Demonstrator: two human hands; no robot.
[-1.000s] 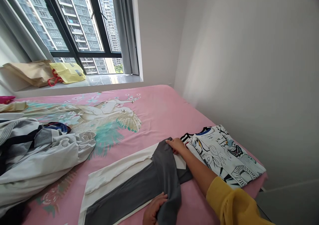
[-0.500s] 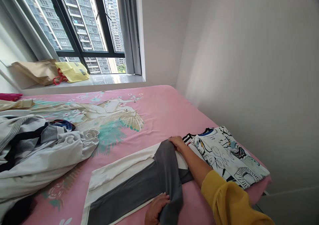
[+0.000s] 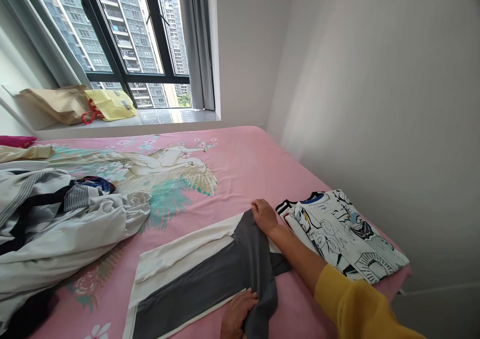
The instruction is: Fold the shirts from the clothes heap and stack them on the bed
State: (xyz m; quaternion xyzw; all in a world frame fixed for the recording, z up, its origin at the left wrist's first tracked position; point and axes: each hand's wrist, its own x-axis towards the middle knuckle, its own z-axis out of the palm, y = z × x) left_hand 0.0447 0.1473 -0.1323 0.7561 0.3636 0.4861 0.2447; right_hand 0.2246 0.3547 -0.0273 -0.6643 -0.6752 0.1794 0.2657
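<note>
Right up close, the grey-and-white garment lay out on the pink bedspread, part-way along by the look of it: the main panel was flat, a grey strip bent down over its right-hand end, but no neat packet yet! Just beside it, to the right, a printed shirt lay flat and squared off, striped cloth peeping from behind it, so that one looked done; over on the left, a loose heap of clothes sat crumpled, and there seemed plenty left there. Now the grip: nearest, the left hand was low on the grey strip, fingers reaching onto its left edge, and whether they pinched cloth or only pressed it, I could not tell. Farther up, the right hand was at the garment's far corner, fingers drawn close together, a pinch impossible to confirm, while the grey strip ran from one hand to the other and the yellow bag sat well beyond, on the sill
</note>
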